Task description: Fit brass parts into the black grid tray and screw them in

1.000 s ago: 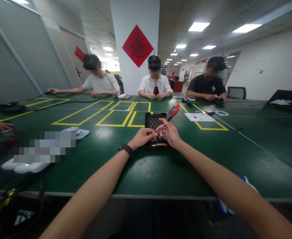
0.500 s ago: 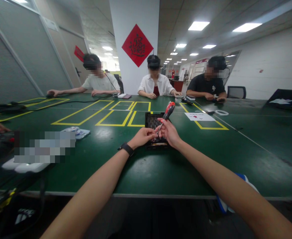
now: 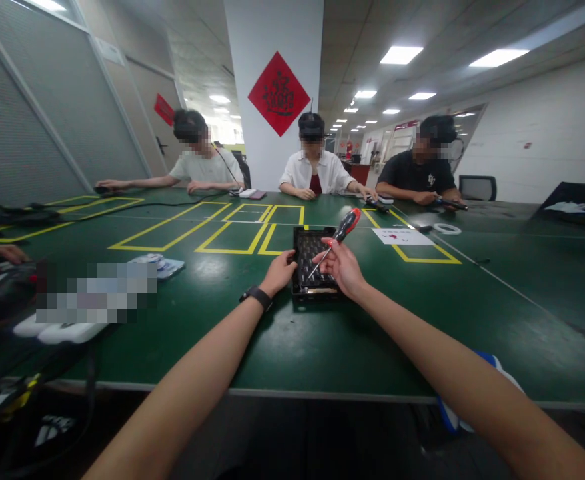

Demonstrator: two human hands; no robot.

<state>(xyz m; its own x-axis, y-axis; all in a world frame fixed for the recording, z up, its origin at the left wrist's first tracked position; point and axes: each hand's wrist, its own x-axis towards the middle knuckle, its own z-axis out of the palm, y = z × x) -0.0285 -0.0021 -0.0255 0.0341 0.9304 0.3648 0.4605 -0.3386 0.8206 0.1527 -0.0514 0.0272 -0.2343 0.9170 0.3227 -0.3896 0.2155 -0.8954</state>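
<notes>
My right hand (image 3: 343, 270) is closed around a screwdriver (image 3: 346, 225) with a red and black handle. The handle leans up and to the right, and the thin shaft slants down to the left over a black plastic case (image 3: 313, 297). The case lies open-topped on the green table, with small dark parts or recesses inside that are too small to name. At the case's left wall, my left hand (image 3: 278, 275) grips the edge with its thumb and fingers. A dark band is on the left wrist.
On the green table (image 3: 252, 353), yellow tape marks rectangles. A printed sheet (image 3: 403, 237) and a white tape roll (image 3: 447, 229) lie to the right. White devices (image 3: 67, 330) stand at left, near another person's hand (image 3: 2, 253). Several people sit around the table.
My left hand has moved from the screwdriver's tip to the left wall of the case. The screwdriver in my right hand tilts further right, its tip now apart from the left fingers.
</notes>
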